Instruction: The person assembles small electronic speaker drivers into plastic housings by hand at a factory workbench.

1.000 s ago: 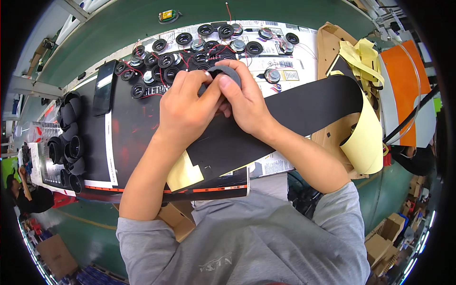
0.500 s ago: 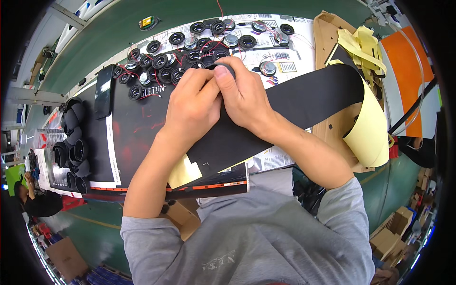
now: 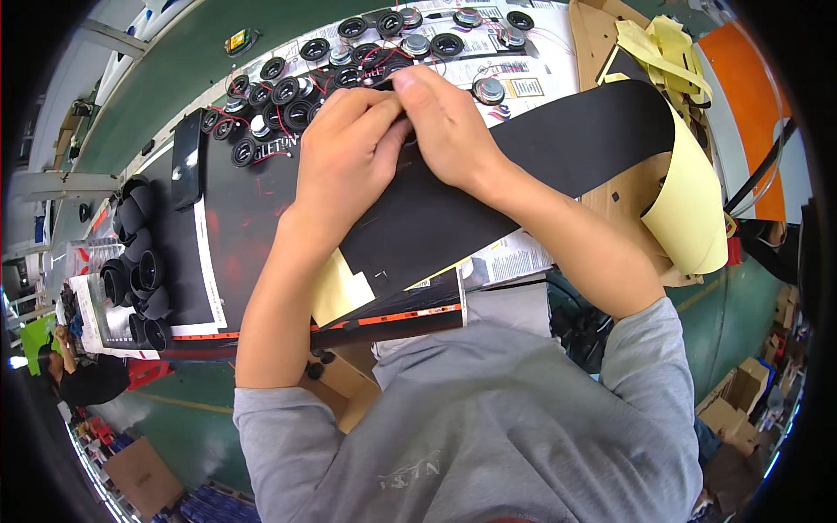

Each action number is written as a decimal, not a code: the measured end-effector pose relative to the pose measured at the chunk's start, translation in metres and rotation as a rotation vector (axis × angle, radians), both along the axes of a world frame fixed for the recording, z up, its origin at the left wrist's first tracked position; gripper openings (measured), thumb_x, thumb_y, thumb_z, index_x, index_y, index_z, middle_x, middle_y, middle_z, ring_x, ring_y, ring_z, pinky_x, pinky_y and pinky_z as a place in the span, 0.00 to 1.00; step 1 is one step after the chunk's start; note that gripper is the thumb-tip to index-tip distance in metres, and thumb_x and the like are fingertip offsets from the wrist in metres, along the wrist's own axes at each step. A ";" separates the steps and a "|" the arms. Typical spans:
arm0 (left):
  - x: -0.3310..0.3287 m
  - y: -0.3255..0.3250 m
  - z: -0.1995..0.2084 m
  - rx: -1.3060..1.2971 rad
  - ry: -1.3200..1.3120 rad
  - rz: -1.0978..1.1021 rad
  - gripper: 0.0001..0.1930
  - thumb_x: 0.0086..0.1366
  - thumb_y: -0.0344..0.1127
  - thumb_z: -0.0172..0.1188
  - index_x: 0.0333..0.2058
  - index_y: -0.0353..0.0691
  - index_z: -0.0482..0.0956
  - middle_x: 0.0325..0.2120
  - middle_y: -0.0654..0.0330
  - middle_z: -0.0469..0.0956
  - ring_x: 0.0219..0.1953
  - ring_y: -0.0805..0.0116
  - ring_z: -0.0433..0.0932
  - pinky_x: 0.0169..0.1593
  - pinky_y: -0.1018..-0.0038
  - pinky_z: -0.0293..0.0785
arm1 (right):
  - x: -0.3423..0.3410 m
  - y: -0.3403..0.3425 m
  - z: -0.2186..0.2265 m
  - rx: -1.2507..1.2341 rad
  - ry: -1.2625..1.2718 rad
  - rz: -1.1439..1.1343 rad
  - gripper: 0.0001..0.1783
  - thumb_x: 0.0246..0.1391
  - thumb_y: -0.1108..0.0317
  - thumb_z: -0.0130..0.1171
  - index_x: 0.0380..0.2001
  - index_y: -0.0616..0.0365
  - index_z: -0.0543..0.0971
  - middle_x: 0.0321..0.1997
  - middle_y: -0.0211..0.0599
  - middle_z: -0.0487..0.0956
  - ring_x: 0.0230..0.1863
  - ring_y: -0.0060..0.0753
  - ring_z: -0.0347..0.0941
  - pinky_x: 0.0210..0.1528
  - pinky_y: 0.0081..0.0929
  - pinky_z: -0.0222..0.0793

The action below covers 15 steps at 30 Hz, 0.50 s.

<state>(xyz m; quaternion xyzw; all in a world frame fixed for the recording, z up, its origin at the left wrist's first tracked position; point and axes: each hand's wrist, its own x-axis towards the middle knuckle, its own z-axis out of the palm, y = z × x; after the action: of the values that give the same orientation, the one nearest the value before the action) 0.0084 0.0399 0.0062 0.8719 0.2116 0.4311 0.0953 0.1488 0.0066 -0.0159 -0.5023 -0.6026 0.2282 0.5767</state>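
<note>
Head cam Q: what've your hands got?
A: Your left hand (image 3: pixel 349 148) & right hand (image 3: pixel 445 122) pinch a small black part (image 3: pixel 384 80), fingers closed, over black sheet (image 3: pixel 488 183), beside speakers (image 3: pixel 288 87).

Both hands (image 3: pixel 392 139) hide whatever small part their fingertips pinch.

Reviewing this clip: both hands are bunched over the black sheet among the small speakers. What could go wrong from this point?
1. The left hand and right hand work right beside the small round speakers and their thin red wires; a slip could snag a wire or knock one aside.
2. The yellow backing curls loose off the black sheet at the right; it may fold over and stick or crease.
</note>
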 end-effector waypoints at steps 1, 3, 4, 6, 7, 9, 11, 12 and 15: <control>0.001 0.000 0.001 0.014 -0.005 0.023 0.10 0.49 0.22 0.64 0.33 0.36 0.80 0.29 0.58 0.78 0.29 0.60 0.75 0.34 0.70 0.72 | 0.002 0.000 0.003 -0.153 0.181 0.067 0.24 0.63 0.49 0.44 0.34 0.63 0.74 0.20 0.44 0.76 0.19 0.40 0.74 0.24 0.33 0.68; 0.001 0.000 0.007 0.034 -0.019 0.055 0.10 0.51 0.24 0.66 0.34 0.36 0.81 0.33 0.57 0.81 0.30 0.61 0.77 0.35 0.71 0.73 | 0.006 -0.002 0.015 -0.412 0.489 0.211 0.24 0.63 0.48 0.43 0.34 0.60 0.74 0.23 0.32 0.74 0.18 0.23 0.70 0.21 0.20 0.68; -0.001 -0.001 0.007 0.036 -0.026 0.052 0.10 0.51 0.24 0.66 0.34 0.36 0.81 0.33 0.57 0.81 0.30 0.61 0.77 0.35 0.71 0.73 | 0.005 -0.001 0.015 -0.410 0.483 0.207 0.24 0.63 0.48 0.43 0.34 0.60 0.74 0.23 0.32 0.74 0.18 0.23 0.70 0.21 0.20 0.68; -0.006 -0.002 0.008 0.140 -0.174 0.047 0.09 0.50 0.22 0.66 0.33 0.34 0.82 0.33 0.55 0.81 0.31 0.61 0.78 0.35 0.72 0.74 | 0.004 0.001 0.013 -0.429 0.809 0.340 0.23 0.63 0.48 0.41 0.35 0.58 0.74 0.23 0.31 0.75 0.19 0.22 0.71 0.21 0.19 0.70; -0.009 -0.005 0.008 0.059 -0.203 0.061 0.09 0.51 0.21 0.66 0.33 0.32 0.82 0.32 0.53 0.82 0.32 0.61 0.78 0.35 0.73 0.74 | 0.008 0.001 0.012 -0.466 0.819 0.415 0.23 0.63 0.49 0.40 0.38 0.57 0.74 0.24 0.32 0.75 0.19 0.23 0.71 0.23 0.22 0.72; -0.014 -0.007 0.009 0.008 -0.222 0.064 0.08 0.51 0.20 0.65 0.33 0.32 0.82 0.32 0.53 0.81 0.32 0.62 0.79 0.36 0.73 0.74 | 0.008 0.000 0.011 -0.487 0.888 0.448 0.23 0.63 0.50 0.38 0.43 0.58 0.74 0.26 0.34 0.76 0.20 0.25 0.72 0.25 0.26 0.74; -0.018 -0.008 0.009 -0.077 -0.230 0.065 0.07 0.53 0.20 0.63 0.33 0.31 0.81 0.32 0.52 0.81 0.32 0.63 0.79 0.37 0.75 0.74 | 0.008 0.000 0.011 -0.483 0.899 0.467 0.24 0.63 0.50 0.37 0.45 0.58 0.73 0.27 0.34 0.76 0.21 0.25 0.72 0.25 0.27 0.74; -0.018 -0.009 0.009 -0.074 -0.232 0.066 0.07 0.53 0.20 0.63 0.33 0.31 0.81 0.32 0.52 0.81 0.32 0.63 0.79 0.37 0.75 0.74 | 0.007 -0.001 0.011 -0.482 0.919 0.477 0.24 0.63 0.50 0.36 0.46 0.57 0.73 0.27 0.35 0.77 0.21 0.26 0.72 0.26 0.28 0.75; -0.018 -0.010 0.006 -0.182 -0.278 0.057 0.07 0.56 0.20 0.61 0.35 0.30 0.80 0.33 0.52 0.81 0.33 0.65 0.78 0.38 0.77 0.73 | 0.008 -0.001 0.011 -0.486 0.923 0.508 0.25 0.64 0.50 0.35 0.48 0.57 0.72 0.29 0.36 0.77 0.22 0.26 0.73 0.27 0.28 0.75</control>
<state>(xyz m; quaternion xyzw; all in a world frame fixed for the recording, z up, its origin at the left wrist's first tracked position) -0.0100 0.0299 0.0125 0.7852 0.2594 0.5292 0.1901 0.1569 0.0052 -0.0048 -0.3084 -0.3206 0.6865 0.5752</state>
